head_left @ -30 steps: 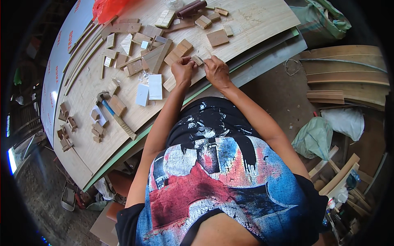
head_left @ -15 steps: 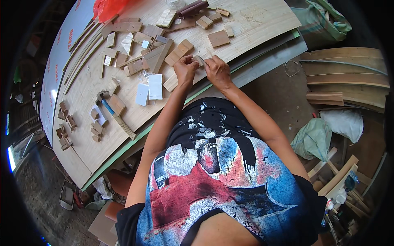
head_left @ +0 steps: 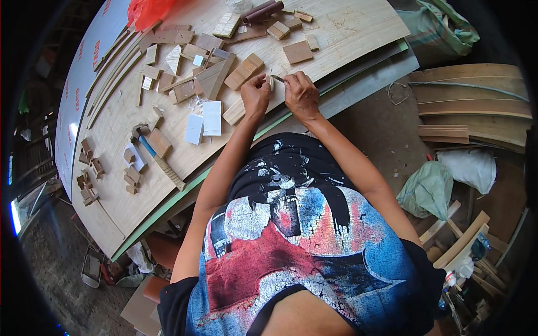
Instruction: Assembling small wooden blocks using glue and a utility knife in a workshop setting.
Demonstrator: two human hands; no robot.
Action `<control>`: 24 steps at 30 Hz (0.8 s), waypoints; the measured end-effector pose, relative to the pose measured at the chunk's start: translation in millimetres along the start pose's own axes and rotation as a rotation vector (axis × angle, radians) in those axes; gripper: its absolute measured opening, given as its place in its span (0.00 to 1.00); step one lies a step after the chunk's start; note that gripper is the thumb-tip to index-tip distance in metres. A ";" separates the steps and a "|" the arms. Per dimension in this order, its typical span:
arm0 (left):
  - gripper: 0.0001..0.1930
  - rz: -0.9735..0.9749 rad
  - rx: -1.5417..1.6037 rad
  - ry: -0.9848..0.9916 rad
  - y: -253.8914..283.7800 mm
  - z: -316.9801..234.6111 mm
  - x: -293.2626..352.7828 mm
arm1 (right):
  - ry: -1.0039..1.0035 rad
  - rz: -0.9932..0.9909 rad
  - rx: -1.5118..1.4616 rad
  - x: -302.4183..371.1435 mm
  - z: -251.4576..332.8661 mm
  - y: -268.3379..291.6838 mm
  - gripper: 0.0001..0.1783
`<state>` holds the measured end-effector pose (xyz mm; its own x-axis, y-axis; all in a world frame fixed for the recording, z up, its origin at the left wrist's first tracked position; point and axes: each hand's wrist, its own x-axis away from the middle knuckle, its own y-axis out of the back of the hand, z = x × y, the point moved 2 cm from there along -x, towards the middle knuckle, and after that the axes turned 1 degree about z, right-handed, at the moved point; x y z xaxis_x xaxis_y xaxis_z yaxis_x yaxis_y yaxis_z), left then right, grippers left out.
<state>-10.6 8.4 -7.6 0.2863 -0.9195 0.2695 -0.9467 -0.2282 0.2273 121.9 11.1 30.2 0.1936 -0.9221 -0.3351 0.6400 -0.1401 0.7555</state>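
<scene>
Over the near edge of the worktable, my left hand [head_left: 256, 97] is closed on a small wooden block [head_left: 272, 83]. Just to its right, my right hand [head_left: 302, 98] pinches a thin dark blade-like tool [head_left: 277, 78], whose tip lies at the block's upper end. Most of the tool's handle is hidden in my fingers. A row of joined wooden blocks [head_left: 244, 71] lies beyond my left hand, and a flat brown wood piece [head_left: 298, 52] lies beyond my right. Beside my left wrist is a pale wooden strip [head_left: 234, 112].
White cards [head_left: 212, 119] and a hammer [head_left: 150, 147] with a blue-and-tan handle lie to the left on the plywood tabletop [head_left: 112, 173]. Several wood offcuts [head_left: 213, 78] crowd its middle. A red plastic bag [head_left: 148, 12] sits at the far side; curved boards [head_left: 471, 101] stand at right.
My right hand has shifted slightly right and the dark blade shows more plainly. The small block in my left hand has turned a little. Everything on the table stays put.
</scene>
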 end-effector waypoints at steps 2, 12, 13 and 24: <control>0.16 -0.019 -0.054 -0.029 0.0 -0.1 -0.1 | 0.009 0.006 0.009 0.7 -1.6 -1.3 0.05; 0.15 -0.047 -0.136 0.009 2.1 -5.2 3.0 | 0.051 0.083 0.085 2.1 -6.2 -14.7 0.04; 0.16 -0.048 -0.140 0.014 1.9 -5.0 3.1 | 0.052 0.083 0.085 2.0 -6.7 -14.6 0.04; 0.12 -0.086 -0.150 0.055 6.2 -8.0 1.9 | 0.028 0.009 0.158 -5.7 1.6 -5.5 0.07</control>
<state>-14.8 7.8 1.8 0.3767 -0.8788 0.2930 -0.8870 -0.2510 0.3875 116.0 16.5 28.8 0.2209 -0.9134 -0.3418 0.5134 -0.1890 0.8371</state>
